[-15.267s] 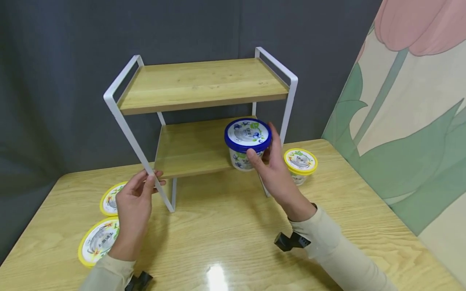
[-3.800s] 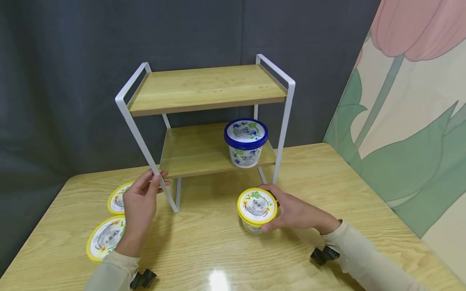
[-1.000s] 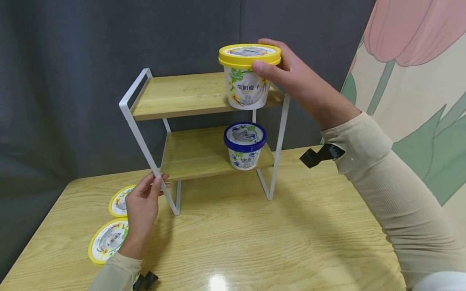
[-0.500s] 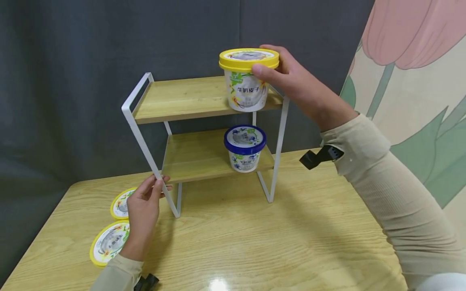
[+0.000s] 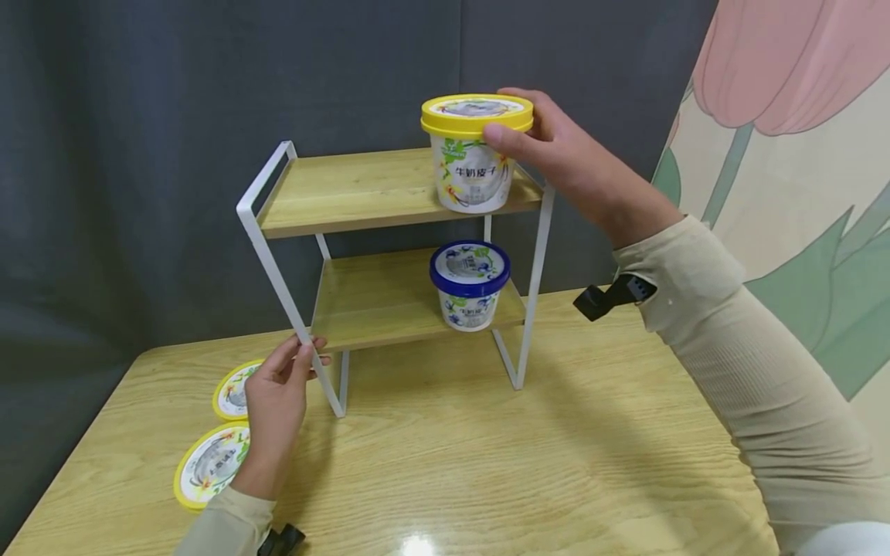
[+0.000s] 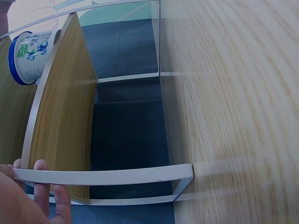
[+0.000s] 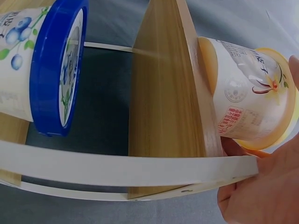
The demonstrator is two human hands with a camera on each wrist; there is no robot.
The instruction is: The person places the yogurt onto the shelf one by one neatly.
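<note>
My right hand [image 5: 556,148]: curled round a yellow-lidded, round white tub [image 5: 474,176] — wooden top board [image 5: 354,185] at its base
My left hand [image 5: 280,392]: gripping a white metal leg [image 5: 274,274]
Below my right hand: blue-lidded, round white tub [image 5: 469,289]

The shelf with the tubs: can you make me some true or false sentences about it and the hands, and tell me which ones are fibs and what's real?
1. The right hand holds the yellow-lidded tub. True.
2. The blue-lidded tub stands on the lower shelf. True.
3. The yellow-lidded tub is lower than the blue-lidded tub. False: it is higher.
4. The left hand grips the white frame. True.
5. The blue-lidded tub is lying on its side. False: it stands upright.
</note>
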